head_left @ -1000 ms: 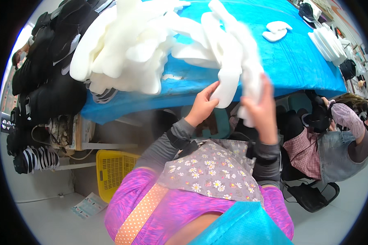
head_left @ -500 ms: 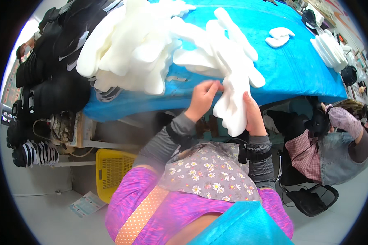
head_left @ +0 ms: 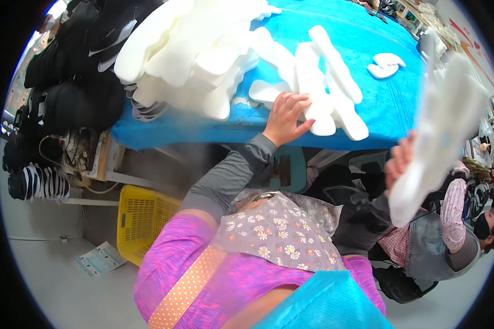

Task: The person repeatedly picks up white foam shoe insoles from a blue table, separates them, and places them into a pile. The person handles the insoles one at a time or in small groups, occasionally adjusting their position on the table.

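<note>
White foam insoles lie spread over the blue-covered table point(head_left: 389, 109). My left hand point(head_left: 287, 119) rests its fingers, a little apart, on the near end of a loose insole point(head_left: 319, 118) at the table's front edge. Over to the right, past the edge of the table, my right hand point(head_left: 399, 163) grips a bundle of white insoles point(head_left: 442, 126) held up on end. Motion smears this bundle, so I cannot tell how many it has. Another long insole point(head_left: 335, 63) lies just beyond my left hand.
A large heap of white insoles point(head_left: 175, 60) covers the table's left part, with black items point(head_left: 77, 93) piled beside it. Two small white pieces point(head_left: 386, 66) lie farther right. Below is a yellow basket point(head_left: 142, 222). A co-worker point(head_left: 444, 236) sits close at the right.
My right hand has carried the bundle of insoles from in front of me out to the right. My left hand has come away from the bundle and onto the insoles on the table.
</note>
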### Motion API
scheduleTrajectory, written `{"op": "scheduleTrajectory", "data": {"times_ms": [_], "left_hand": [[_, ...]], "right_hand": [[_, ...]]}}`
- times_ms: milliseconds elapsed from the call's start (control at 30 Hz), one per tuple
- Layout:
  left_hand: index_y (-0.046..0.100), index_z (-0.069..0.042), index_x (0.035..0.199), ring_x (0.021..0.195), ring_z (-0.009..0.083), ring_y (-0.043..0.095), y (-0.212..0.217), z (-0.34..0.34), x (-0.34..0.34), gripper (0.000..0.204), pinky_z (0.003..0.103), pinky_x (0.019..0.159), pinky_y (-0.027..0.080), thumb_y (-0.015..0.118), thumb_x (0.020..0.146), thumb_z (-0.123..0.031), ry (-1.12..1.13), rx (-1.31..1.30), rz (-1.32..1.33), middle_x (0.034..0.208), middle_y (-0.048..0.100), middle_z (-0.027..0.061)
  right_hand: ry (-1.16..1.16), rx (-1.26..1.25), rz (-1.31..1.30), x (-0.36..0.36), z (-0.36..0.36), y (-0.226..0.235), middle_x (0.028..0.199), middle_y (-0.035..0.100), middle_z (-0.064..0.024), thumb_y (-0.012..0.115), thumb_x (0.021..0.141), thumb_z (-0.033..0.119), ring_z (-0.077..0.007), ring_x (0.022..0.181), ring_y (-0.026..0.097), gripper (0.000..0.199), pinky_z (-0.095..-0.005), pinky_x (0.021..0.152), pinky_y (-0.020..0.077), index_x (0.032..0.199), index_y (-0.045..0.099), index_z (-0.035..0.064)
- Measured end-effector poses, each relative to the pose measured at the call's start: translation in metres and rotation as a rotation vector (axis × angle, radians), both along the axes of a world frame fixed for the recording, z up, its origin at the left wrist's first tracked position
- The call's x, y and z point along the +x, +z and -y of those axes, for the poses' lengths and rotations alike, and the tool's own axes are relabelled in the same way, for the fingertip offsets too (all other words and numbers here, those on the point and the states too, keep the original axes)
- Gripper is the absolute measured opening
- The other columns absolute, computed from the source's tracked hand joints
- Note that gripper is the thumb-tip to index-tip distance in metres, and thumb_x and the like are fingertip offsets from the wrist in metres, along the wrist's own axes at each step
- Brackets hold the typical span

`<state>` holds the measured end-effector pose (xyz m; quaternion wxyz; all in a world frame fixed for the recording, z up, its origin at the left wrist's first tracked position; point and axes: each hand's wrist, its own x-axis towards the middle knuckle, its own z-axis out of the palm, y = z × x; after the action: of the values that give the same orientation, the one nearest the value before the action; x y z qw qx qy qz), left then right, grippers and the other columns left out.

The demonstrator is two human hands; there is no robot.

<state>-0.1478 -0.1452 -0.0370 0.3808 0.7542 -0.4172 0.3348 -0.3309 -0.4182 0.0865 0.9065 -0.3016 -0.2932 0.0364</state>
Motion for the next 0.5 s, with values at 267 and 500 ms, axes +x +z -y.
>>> {"op": "scheduleTrajectory", "data": {"times_ms": [267, 500], "left_hand": [[0.064, -0.012, 0.11, 0.111, 0.0299, 0.057, -0.017, -0.003, -0.013, 0.036, 0.048, 0.101, 0.039, 0.076, 0.077, -0.018, -0.047, -0.08, 0.04, 0.118, 0.062, 0.008], [0.068, -0.014, 0.113, 0.115, 0.0273, 0.058, -0.024, -0.015, -0.019, 0.038, 0.055, 0.105, 0.041, 0.079, 0.077, -0.02, -0.036, -0.032, 0.017, 0.12, 0.063, 0.0061]], "right_hand": [[-0.617, -0.804, -0.325, 0.088, 0.082, 0.008, 0.125, 0.064, -0.0126, 0.067, 0.09, 0.036, -0.0207, 0.106, 0.066, 0.063, -0.0366, 0.09, 0.0541, 0.139, 0.049, 0.0], [-0.334, -1.231, -0.283, 0.172, 0.044, 0.009, 0.134, 0.059, -0.0126, 0.069, 0.089, 0.034, -0.0204, 0.116, 0.059, 0.07, -0.0325, 0.1, 0.0469, 0.147, 0.045, 0.0018]]}}
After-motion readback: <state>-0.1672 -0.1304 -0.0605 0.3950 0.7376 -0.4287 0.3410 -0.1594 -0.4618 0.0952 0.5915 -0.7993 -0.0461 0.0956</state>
